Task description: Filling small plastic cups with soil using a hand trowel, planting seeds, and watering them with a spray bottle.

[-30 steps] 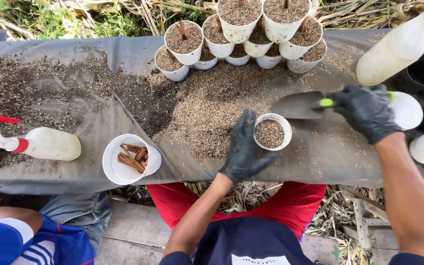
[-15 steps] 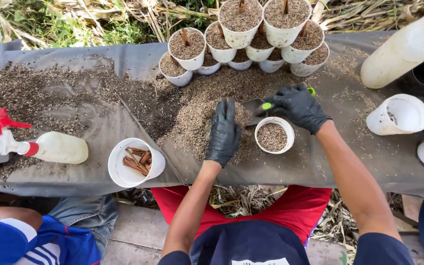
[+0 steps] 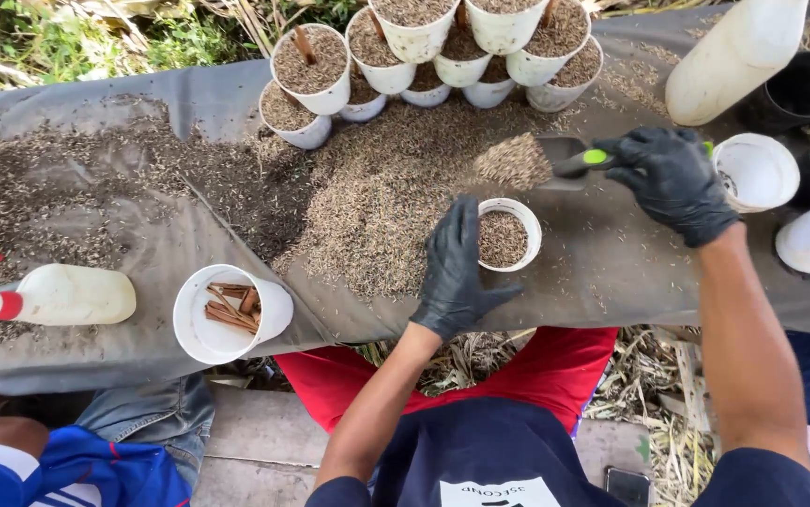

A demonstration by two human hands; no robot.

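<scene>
My left hand (image 3: 455, 270), in a black glove, rests flat against the left side of a small white pot (image 3: 508, 234) partly filled with brown husk mix. My right hand (image 3: 674, 180), also gloved, grips the green-and-black handle of a trowel (image 3: 555, 156). The trowel's blade carries a heap of the mix and hovers just above and behind the pot. A broad pile of the same husk mix (image 3: 377, 197) spreads over the grey sheet (image 3: 142, 113) to the left of the pot.
Several filled white pots (image 3: 414, 38) cluster at the back. A white pot holding brown sticks (image 3: 229, 312) and a spray bottle (image 3: 58, 295) lie at left. Another spray bottle (image 3: 738, 56), an empty white pot (image 3: 754, 171) and black pots (image 3: 804, 89) stand at right. Another person's knee (image 3: 48, 460) shows bottom left.
My right hand has scooped mix from the pile and drawn the loaded trowel back to the right, above the small pot. My left hand has stayed beside the pot.
</scene>
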